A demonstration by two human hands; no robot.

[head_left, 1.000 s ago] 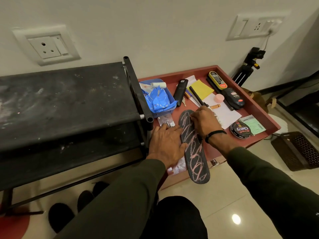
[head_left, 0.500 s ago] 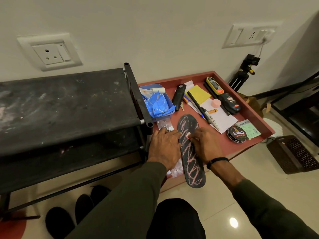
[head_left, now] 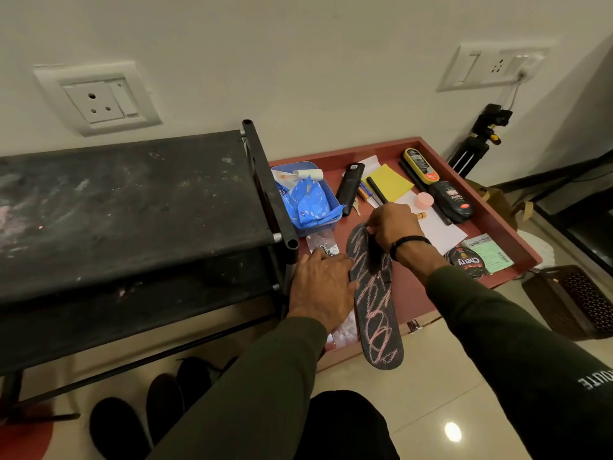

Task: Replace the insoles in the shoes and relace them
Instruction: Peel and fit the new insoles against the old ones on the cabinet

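A black insole (head_left: pixel 378 313) covered in pink scribbles lies lengthwise on the red tray (head_left: pixel 411 293), its heel hanging over the near edge. My left hand (head_left: pixel 321 287) lies flat beside it, fingertips resting on its left edge. My right hand (head_left: pixel 393 227) sits over the toe end with fingers curled; the small pink chalk piece seen at its fingertips earlier is hidden under them now. Dark shoes (head_left: pixel 116 429) stand on the floor under the rack, partly covered by my left sleeve.
A black shoe rack (head_left: pixel 132 200) stands left of the tray. On the tray are a blue basket (head_left: pixel 308 200), a yellow pad (head_left: pixel 393 180), polish bottles (head_left: pixel 452 200) and a polish tin (head_left: pixel 466 262). A tripod (head_left: pixel 474 151) and a brown basket (head_left: pixel 570 300) stand to the right.
My right hand moved down the insole, then back up to its toe end. My left hand stayed on the insole's left edge.
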